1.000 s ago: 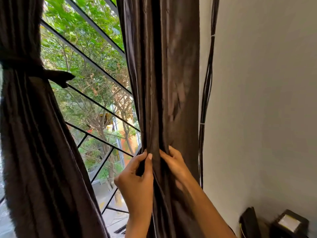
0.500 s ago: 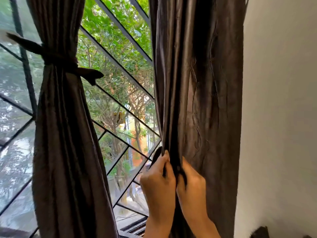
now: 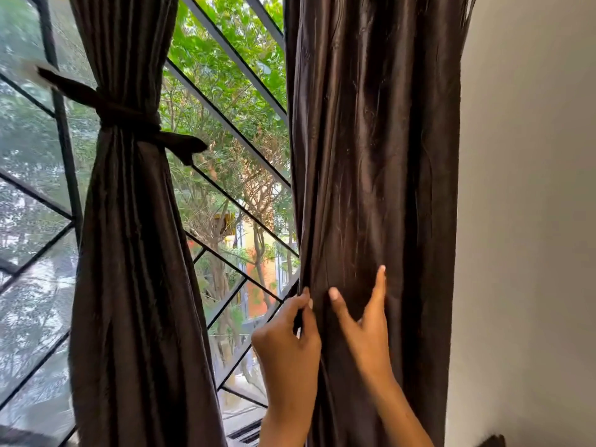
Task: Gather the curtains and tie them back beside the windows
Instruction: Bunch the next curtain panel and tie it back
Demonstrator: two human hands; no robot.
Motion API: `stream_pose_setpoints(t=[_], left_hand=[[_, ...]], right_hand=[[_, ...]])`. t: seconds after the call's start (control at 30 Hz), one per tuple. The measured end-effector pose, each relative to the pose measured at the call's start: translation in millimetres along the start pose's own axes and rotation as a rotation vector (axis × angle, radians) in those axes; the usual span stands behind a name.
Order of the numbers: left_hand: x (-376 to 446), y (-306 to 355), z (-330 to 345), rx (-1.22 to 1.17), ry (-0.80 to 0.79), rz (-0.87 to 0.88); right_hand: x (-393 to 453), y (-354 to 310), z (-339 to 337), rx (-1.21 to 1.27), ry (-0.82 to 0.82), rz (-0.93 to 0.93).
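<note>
right curtain (image 3: pixel 371 156) hangs loose at 3 o'clock beside wall (image 3: pixel 532 188). left hand (image 3: pixel 287 343) pinches its window-side edge; right hand (image 3: pixel 364 327) spread flat on folds. left curtain (image 3: pixel 129 253) tied at 9 o'clock.

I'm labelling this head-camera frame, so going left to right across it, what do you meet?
Tied curtain → window grille → left hand → right hand on the loose curtain → wall.

A home room: dark curtains (image 3: pixel 371 156) at a barred window (image 3: pixel 232 124), plain wall (image 3: pixel 532 188).
</note>
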State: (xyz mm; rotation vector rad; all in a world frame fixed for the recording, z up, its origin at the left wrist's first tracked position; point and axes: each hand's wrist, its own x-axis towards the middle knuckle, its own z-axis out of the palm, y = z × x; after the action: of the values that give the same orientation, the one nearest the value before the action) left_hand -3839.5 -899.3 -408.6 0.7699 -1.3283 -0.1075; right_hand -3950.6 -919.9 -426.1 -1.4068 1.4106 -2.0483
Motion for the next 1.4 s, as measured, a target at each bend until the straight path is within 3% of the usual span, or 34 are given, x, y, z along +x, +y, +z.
stream_pose_setpoints(t=[0.1,0.17,0.23,0.33,0.37,0.43,0.57,0.73,0.8,0.93,1.07,1.13,1.23,1.3,1.4], left_hand=[[2.5,-2.6,-4.7,0.010,-0.006,-0.007],[2.9,-4.0,-6.7,0.023,-0.008,-0.002],[3.7,-5.4,-7.5,0.039,-0.008,0.003],[4.0,-6.4,-6.2,0.095,-0.038,0.036],[3.4,-6.3,-5.2,0.115,-0.049,0.055],[0.8,-5.0,-2.8,0.115,-0.060,0.077],[-5.9,-1.2,0.1,0.057,-0.051,0.135],[-5.5,2.8,-0.7,-0.062,-0.009,0.054],[-3.1,2.1,0.9,-0.075,0.000,0.008],[0.7,-3.7,5.6,-0.021,0.036,-0.012],[-1.3,-1.9,5.5,0.006,0.014,0.029],[-2.5,-4.6,5.2,0.028,0.010,0.046],[-3.2,-7.3,7.9,0.058,-0.011,0.074],[-6.0,-5.4,11.2,0.052,-0.026,0.091],[-12.0,-3.3,14.7,-0.021,-0.037,0.083]], right_hand=[[12.0,-6.5,-2.2,0.229,-0.160,0.140],[11.7,-10.3,0.3,0.289,-0.227,0.094],[2.0,-11.8,3.3,0.229,-0.101,-0.082],[-12.6,-4.6,8.7,-0.102,0.316,-0.331],[-20.8,-3.6,13.0,-0.183,0.344,-0.404],[-36.0,-0.3,18.6,-0.285,0.270,-0.498],[-45.7,-5.5,23.1,-0.024,0.021,-0.201],[-45.9,-4.6,9.0,-0.203,-0.094,-0.519],[-40.1,-3.1,4.5,-0.118,-0.115,-0.466],[-18.3,-6.0,-3.6,-0.057,0.031,-0.242],[0.8,-8.9,-6.9,0.334,-0.027,0.082],[-5.9,-8.7,-9.1,0.269,0.119,-0.014],[-24.0,-4.0,-7.8,-0.005,0.330,-0.301],[-35.2,1.4,-1.7,-0.121,0.290,-0.431],[-44.1,2.6,5.9,-0.202,0.136,-0.459]])
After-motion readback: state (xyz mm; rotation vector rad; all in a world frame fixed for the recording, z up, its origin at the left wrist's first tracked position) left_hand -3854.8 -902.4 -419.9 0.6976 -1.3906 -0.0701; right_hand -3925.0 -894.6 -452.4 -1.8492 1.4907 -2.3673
